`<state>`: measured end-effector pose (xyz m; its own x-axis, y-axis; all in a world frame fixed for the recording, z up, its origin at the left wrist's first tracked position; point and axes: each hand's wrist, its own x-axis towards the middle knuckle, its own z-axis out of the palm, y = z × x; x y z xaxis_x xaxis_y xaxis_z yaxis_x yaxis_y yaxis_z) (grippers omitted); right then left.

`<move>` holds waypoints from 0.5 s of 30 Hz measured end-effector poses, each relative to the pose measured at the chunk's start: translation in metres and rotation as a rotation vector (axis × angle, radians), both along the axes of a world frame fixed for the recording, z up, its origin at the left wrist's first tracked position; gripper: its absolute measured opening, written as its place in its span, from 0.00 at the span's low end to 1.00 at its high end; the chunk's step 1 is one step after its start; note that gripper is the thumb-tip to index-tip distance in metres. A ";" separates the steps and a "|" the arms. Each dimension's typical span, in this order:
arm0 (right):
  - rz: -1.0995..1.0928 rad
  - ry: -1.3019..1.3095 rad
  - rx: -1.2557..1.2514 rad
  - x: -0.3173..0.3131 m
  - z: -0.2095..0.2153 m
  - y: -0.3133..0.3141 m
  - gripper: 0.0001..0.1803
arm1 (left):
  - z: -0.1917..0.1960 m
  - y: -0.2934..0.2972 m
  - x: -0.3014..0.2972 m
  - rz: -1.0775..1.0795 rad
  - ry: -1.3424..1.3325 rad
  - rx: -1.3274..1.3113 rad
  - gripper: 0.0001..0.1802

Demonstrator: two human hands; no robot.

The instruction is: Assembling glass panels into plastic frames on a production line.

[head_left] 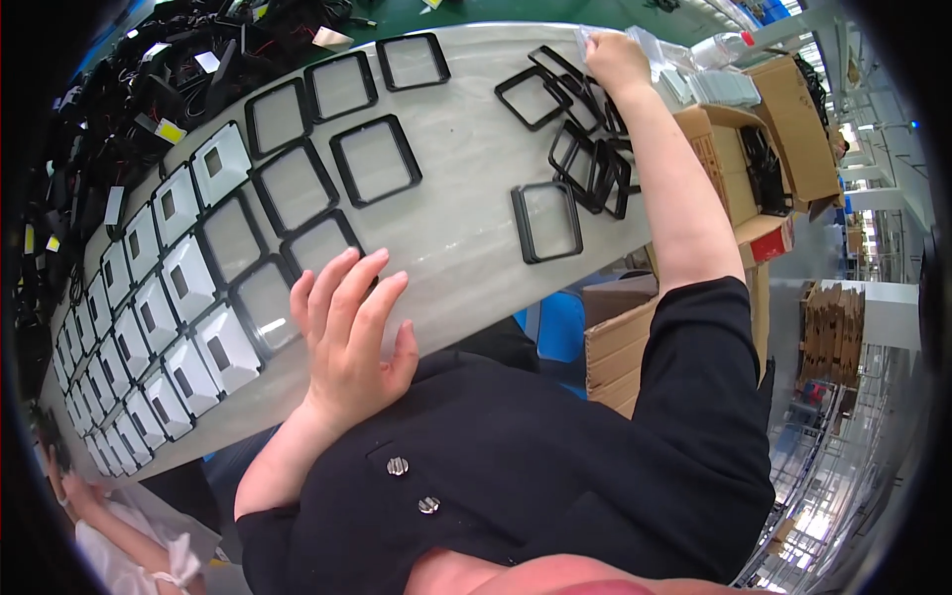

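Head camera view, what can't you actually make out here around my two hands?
- What the right hand pinches: a clear plastic bag shows, its contents too small and glared out.
- Whether the left hand presses the black frame or just hovers: the fingers cover its near edge.
- The dark parts pile at the table's far side: bent and blurred by the lens rim.
- The table near edge: hidden behind the black sleeve.

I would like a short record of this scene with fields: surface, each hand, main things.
surface: long pale table
left hand: left hand flat and open at the near table edge, over a black square frame
right hand: right hand stretched to the far end, pinching a clear plastic bag
loose frames: heap of black frames under the right forearm
filled frames: rows with white inserts on the left
beside table: cardboard boxes
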<state>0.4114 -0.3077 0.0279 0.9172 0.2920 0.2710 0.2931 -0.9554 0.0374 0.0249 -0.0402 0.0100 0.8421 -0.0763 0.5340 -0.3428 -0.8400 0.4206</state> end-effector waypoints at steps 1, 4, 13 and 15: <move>-0.022 -0.066 0.074 0.010 -0.007 -0.008 0.14 | 0.001 -0.003 0.003 -0.051 0.033 0.007 0.27; 0.032 -0.277 0.111 0.004 0.004 -0.032 0.15 | 0.022 -0.030 0.024 -0.213 0.155 0.159 0.33; 0.405 0.251 0.573 -0.192 0.056 -0.010 0.12 | -0.007 -0.061 0.044 -0.152 0.174 0.278 0.26; 0.411 0.267 0.640 -0.229 0.052 -0.010 0.09 | -0.001 -0.046 0.027 -0.113 0.168 0.209 0.25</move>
<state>0.1828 -0.3178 0.0803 0.8277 0.4826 0.2864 0.5473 -0.5815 -0.6019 0.0520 -0.0864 0.0086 0.8970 -0.2689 0.3509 -0.3799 -0.8747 0.3009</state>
